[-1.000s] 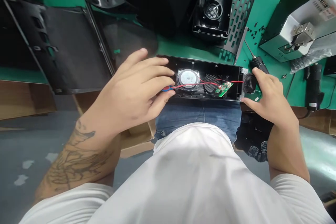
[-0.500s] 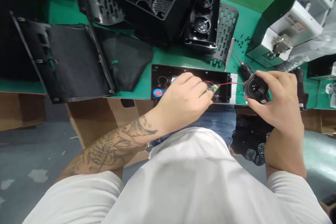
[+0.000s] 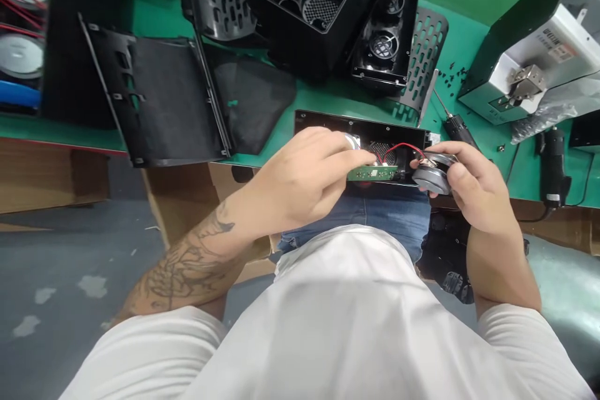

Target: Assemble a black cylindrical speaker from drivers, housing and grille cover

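Observation:
My right hand [image 3: 478,184] grips a round speaker [image 3: 432,176], turned partly on its side, over the right end of a long black housing [image 3: 407,132]. A red wire [image 3: 403,144] runs from the speaker to a green circuit board [image 3: 375,172] at the housing's front edge. My left hand [image 3: 309,178] is closed over the left part of the housing, fingertips at the board's left end. A round silvery part [image 3: 351,140] shows just beyond its fingers, inside the housing. The left fingertips are partly hidden, so the exact hold is hard to see.
Black housings [image 3: 384,31] and perforated panels [image 3: 426,53] stand behind on the green table [image 3: 323,100]. A dark padded panel [image 3: 171,97] lies left. On the right are a screwdriver [image 3: 458,128], a black power tool [image 3: 553,169], loose screws and a white machine [image 3: 539,56].
My right hand has brought the speaker left and turned it from face-up onto its side. The red wire now bows upward. The board shows more fully beside my left hand. The view has shifted.

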{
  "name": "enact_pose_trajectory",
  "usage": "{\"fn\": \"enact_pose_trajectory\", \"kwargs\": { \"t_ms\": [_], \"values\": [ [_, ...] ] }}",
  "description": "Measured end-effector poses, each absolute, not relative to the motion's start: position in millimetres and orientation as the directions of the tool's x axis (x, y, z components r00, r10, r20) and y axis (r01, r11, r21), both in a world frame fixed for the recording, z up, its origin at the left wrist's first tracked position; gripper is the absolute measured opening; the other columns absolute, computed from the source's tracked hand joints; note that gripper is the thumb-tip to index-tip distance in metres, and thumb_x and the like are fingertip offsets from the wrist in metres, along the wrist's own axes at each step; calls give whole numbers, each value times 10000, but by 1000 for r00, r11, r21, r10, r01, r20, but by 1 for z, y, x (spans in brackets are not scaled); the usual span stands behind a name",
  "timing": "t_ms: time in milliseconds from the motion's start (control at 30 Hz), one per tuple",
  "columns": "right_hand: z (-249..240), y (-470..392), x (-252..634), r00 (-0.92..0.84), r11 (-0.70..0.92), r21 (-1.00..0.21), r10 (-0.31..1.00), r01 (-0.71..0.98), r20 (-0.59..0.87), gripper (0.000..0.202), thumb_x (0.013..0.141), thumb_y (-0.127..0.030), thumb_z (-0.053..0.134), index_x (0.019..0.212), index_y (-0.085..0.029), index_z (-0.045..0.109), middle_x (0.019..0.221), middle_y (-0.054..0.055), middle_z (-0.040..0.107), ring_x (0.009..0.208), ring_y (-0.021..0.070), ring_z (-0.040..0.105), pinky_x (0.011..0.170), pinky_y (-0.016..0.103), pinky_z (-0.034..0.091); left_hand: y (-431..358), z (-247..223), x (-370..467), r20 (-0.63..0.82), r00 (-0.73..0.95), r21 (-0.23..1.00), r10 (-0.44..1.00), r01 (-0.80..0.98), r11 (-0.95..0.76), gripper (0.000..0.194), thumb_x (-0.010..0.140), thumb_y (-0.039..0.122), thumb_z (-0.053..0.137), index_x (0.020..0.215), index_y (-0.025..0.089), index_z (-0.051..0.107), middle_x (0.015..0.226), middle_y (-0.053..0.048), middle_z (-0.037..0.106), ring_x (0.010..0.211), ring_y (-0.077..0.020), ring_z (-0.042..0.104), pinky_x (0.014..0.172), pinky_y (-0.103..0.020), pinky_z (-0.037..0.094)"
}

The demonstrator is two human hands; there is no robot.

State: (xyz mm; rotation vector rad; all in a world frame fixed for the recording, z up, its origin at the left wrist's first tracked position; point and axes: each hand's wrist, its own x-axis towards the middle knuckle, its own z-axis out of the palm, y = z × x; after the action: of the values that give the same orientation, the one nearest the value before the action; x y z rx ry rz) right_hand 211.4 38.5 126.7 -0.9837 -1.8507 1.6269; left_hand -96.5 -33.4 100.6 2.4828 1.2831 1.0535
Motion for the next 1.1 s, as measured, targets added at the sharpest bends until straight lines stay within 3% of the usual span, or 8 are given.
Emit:
{"fn": "enact_pose_trajectory", "kwargs": {
  "t_ms": [167,400,567,733,867,967,1033,1100],
  "values": [
    [121,47,205,-708,-280,-952,648,121,-280,605,1210,-729,709,1278,-128,682,1182,131,692,836,161,724,620,171,599,-42,117,-116,324,399,668,858,545,-506,373,1056,50,486,1259,218,751,965,-31,746,831,-167,698,802,-312,579],
    [130,50,192,-687,-203,-950,656,238,-313,659,1163,-758,751,1140,-106,662,975,119,674,731,193,697,504,195,553,-40,101,-91,438,387,484,811,659,-576,408,1026,207,601,1423,152,677,1263,-140,786,1114,-292,772,967,-432,614],
    [136,50,175,-729,-268,-936,589,230,-348,738,1162,-857,673,1098,-130,562,899,86,663,624,189,674,427,185,487,-33,87,-58,597,336,450,728,611,-651,720,1084,506,700,1637,110,463,1579,-260,652,1386,-343,716,1020,-443,640],
    [132,49,171,-768,-236,-929,525,284,-367,813,1166,-953,528,1114,-143,574,731,41,587,509,169,582,382,197,395,-26,92,-52,562,278,607,779,501,-617,428,1097,357,703,1471,167,617,1447,-153,766,1356,-253,750,1112,-367,615],
    [130,43,173,-628,150,-941,774,304,-80,890,1195,-982,390,1310,-138,650,1006,85,677,748,183,691,583,243,557,-20,100,-57,487,277,614,828,565,-550,347,1115,410,639,1401,219,690,1371,-94,811,1290,-251,783,1092,-403,601],
    [140,41,171,-622,670,-618,702,411,348,764,1246,-864,460,1467,-156,644,1372,127,614,1250,269,665,1073,387,608,-15,102,-60,409,277,590,869,647,-484,403,1109,500,595,1402,248,708,1370,-96,808,1266,-309,785,1139,-521,563],
    [149,43,170,-729,788,-405,599,464,331,709,1261,-800,450,1477,-165,678,1372,142,595,1321,298,616,1183,454,559,-12,101,-60,373,275,573,886,683,-453,405,1101,525,576,1365,258,726,1346,-94,813,1221,-335,790,1152,-590,538],
    [154,46,170,-776,795,-360,584,487,239,656,1262,-741,453,1463,-176,719,1298,145,612,1240,283,639,1136,443,592,-9,98,-58,367,285,559,886,694,-454,405,1108,527,550,1339,252,737,1303,-92,824,1159,-335,798,1149,-614,532]
  ]
}}
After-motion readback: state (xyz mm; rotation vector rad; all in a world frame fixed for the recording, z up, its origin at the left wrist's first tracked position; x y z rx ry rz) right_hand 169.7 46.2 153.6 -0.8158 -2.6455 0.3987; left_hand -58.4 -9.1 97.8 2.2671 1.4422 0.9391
